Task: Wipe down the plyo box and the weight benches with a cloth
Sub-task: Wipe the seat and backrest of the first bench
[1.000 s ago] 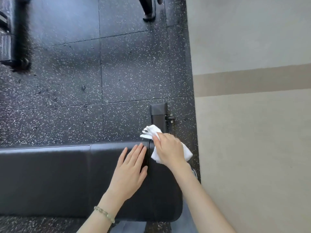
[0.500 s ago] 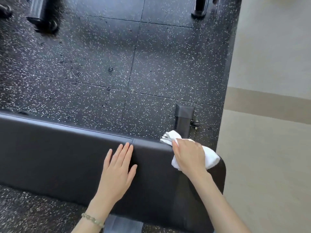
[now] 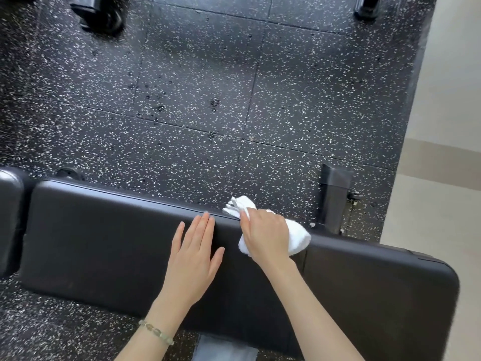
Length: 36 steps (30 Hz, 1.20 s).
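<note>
**Bench pad under the cloth at its far edge**

Weight bench (image 3: 104, 243) is stretching black and padded across the lower frame, sitting on speckled rubber flooring (image 3: 208, 87). Right hand (image 3: 265, 235) is closing around a bunched white cloth (image 3: 299, 237), pressing it onto the pad's far edge, with cloth poking out past the fingers. Left hand (image 3: 194, 259) is lying flat just beside it, fingers straight and close together, palm on the pad. A beaded bracelet (image 3: 156, 332) is circling that wrist. A black upright post (image 3: 333, 199) is standing behind the bench.
</note>
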Tool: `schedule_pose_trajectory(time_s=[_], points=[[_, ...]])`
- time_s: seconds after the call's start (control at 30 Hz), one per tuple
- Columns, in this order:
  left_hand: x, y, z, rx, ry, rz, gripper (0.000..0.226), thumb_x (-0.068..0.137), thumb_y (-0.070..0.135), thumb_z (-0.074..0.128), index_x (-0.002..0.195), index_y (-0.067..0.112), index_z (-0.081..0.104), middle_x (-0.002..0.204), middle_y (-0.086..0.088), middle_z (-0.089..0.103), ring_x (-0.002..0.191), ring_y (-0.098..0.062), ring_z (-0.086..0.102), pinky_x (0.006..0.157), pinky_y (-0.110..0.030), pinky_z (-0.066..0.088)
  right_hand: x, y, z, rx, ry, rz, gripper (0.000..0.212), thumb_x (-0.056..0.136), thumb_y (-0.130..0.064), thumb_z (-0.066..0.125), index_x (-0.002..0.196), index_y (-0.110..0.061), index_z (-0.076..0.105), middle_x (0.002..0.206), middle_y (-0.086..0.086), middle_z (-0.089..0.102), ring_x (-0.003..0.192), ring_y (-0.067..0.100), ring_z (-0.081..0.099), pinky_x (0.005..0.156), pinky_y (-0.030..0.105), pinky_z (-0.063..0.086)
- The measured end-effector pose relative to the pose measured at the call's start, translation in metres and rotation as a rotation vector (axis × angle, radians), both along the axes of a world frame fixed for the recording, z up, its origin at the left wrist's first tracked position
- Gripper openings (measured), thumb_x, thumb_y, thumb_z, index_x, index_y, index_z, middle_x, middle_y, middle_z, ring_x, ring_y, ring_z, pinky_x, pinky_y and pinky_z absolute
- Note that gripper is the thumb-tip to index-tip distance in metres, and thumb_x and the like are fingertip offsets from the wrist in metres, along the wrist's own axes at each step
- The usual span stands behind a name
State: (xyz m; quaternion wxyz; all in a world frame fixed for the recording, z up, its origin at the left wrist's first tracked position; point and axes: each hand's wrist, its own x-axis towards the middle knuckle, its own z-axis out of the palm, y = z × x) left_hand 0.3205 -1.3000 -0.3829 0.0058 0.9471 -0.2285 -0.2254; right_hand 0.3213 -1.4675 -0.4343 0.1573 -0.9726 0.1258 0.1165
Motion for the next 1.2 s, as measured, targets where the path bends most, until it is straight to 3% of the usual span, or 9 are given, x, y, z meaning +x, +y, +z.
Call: schedule_pose_trajectory(time_s=[0.27,0.4,0.57,0.77,0.93,1.07,1.1,1.13,1.2], points=[[0.028,0.063,-0.003,0.107,-0.058,0.180,0.061,0.094,0.043,0.033,0.141,0.004,0.040,0.147,-0.019,0.036,0.136,-0.032,0.034,0.112,-0.050,0.020,0.006,0.009,0.002,0.025,0.068,0.062,0.039,0.093,-0.036,0.028,0.069,-0.018,0.053,0.056,0.001,0.056,0.051,0.028,0.052,0.050,0.033,0.034],[0.033,0.078,-0.003,0.132,-0.053,0.155,0.067,0.092,0.050,0.030,0.143,0.006,0.038,0.148,-0.019,0.034,0.136,-0.033,0.033,0.112,-0.052,0.019,-0.013,-0.030,0.014,-0.107,0.095,0.077,0.023,0.082,-0.016,0.050,0.059,-0.017,0.046,0.047,0.004,0.049,0.040,0.029,0.048,0.041,0.031,0.032],[0.030,0.077,-0.007,0.117,-0.033,0.163,0.075,0.090,0.056,0.025,0.146,0.007,0.030,0.150,-0.019,0.030,0.139,-0.033,0.025,0.112,-0.052,0.015,-0.002,-0.004,0.008,-0.132,0.206,0.003,0.047,0.082,-0.033,0.006,0.067,-0.021,0.048,0.058,0.003,0.055,0.054,0.027,0.044,0.053,0.032,0.027],[0.028,0.080,-0.014,0.057,-0.039,0.175,0.075,0.089,0.056,0.027,0.147,0.008,0.028,0.150,-0.020,0.029,0.140,-0.034,0.023,0.111,-0.054,0.018,0.036,0.076,0.012,-0.064,0.139,0.042,0.048,0.089,-0.037,0.023,0.079,-0.020,0.066,0.062,0.003,0.062,0.058,0.028,0.057,0.055,0.032,0.029],[0.030,0.083,-0.014,0.030,-0.020,0.166,0.074,0.089,0.055,0.031,0.146,0.008,0.030,0.150,-0.020,0.030,0.139,-0.034,0.025,0.110,-0.054,0.019,0.007,0.026,0.015,-0.107,0.185,0.001,0.050,0.089,-0.039,0.016,0.084,-0.018,0.061,0.072,0.005,0.062,0.069,0.031,0.057,0.059,0.037,0.033],[0.032,0.088,-0.013,-0.032,-0.021,0.147,0.070,0.088,0.045,0.055,0.144,0.008,0.034,0.148,-0.020,0.033,0.137,-0.035,0.029,0.110,-0.053,0.018,-0.013,0.000,0.030,-0.150,0.134,0.019,0.003,0.077,-0.012,0.061,0.074,-0.011,0.062,0.055,0.009,0.055,0.048,0.031,0.054,0.046,0.033,0.037],[0.033,0.091,-0.012,-0.042,-0.018,0.130,0.071,0.086,0.042,0.061,0.144,0.008,0.035,0.148,-0.019,0.033,0.137,-0.035,0.030,0.110,-0.053,0.018,-0.014,0.001,0.030,-0.146,0.093,0.019,0.007,0.070,-0.004,0.068,0.073,-0.008,0.064,0.051,0.012,0.053,0.044,0.032,0.052,0.044,0.033,0.036],[0.034,0.094,-0.012,-0.050,-0.015,0.111,0.072,0.085,0.040,0.063,0.144,0.009,0.036,0.148,-0.019,0.034,0.137,-0.034,0.031,0.110,-0.053,0.018,-0.013,0.002,0.029,-0.160,0.103,0.002,0.003,0.074,-0.006,0.065,0.077,-0.006,0.065,0.052,0.014,0.054,0.045,0.032,0.052,0.046,0.033,0.034],[0.037,0.099,-0.011,-0.061,-0.008,0.074,0.071,0.084,0.037,0.065,0.143,0.010,0.037,0.148,-0.017,0.035,0.136,-0.032,0.033,0.111,-0.052,0.018,-0.007,0.008,0.023,-0.228,0.178,-0.089,0.046,0.088,-0.030,0.025,0.085,-0.008,0.065,0.064,0.014,0.060,0.055,0.030,0.050,0.054,0.034,0.028]])
